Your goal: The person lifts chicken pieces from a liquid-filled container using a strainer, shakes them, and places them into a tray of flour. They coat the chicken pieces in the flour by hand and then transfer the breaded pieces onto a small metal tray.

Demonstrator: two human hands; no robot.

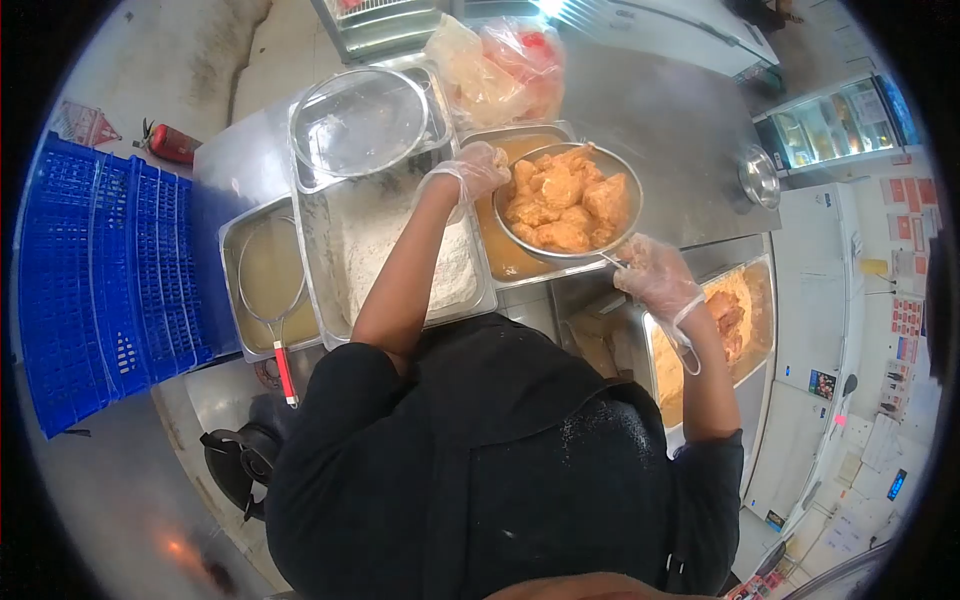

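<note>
Raw, orange-coated chicken pieces (568, 198) fill a round metal strainer (633, 200) held over a tray of brownish liquid (512, 262). My left hand (482, 170), in a clear plastic glove, is closed on the strainer's left rim. At its lower right, my gloved right hand (658, 275) is wrapped around the handle. A deep metal pan of white flour (440, 275) lies under my left forearm. Beneath my right forearm stands another tray (770, 300) with breading and some coated meat (728, 318).
A mesh sieve (360, 125) rests over the flour pan's far end. At left, a red-handled strainer (284, 372) lies across a tray of cloudy liquid, beside stacked blue crates (110, 260). Plastic bags (510, 75) and a steel bowl (758, 178) stand on the counter (690, 130).
</note>
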